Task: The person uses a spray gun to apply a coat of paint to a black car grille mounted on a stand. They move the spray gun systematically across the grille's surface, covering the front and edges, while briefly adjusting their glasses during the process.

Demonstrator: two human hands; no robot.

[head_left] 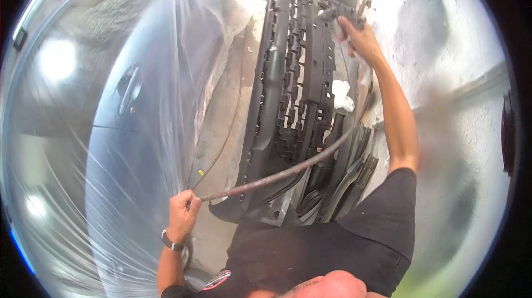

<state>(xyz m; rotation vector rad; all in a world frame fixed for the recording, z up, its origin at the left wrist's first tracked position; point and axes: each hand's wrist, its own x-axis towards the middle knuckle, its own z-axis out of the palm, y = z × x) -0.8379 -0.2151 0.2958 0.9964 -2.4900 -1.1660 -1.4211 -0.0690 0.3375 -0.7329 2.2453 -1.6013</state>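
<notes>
My right hand [363, 42] reaches far forward, its fingers wrapped round a dark spray gun [332, 14] whose front end points left over the black car bumper [269, 93]. Down at the lower left, my left hand [184, 213] is closed on a dark air hose [271, 179]. The hose sweeps from that fist across the near part of the bumper and bends up along its right side. Slotted openings and a mesh grille run the bumper's length. My right fingers hide part of the gun's handle.
A blue car [141, 76] under clear plastic sheeting [191, 37] stands on the left. Along the right runs a white wall [460, 93] with dark smudges. Other dark trim parts [352, 173] and a crumpled white cloth or paper [342, 95] lie beside the bumper. More thin hose [234, 120] trails over the floor.
</notes>
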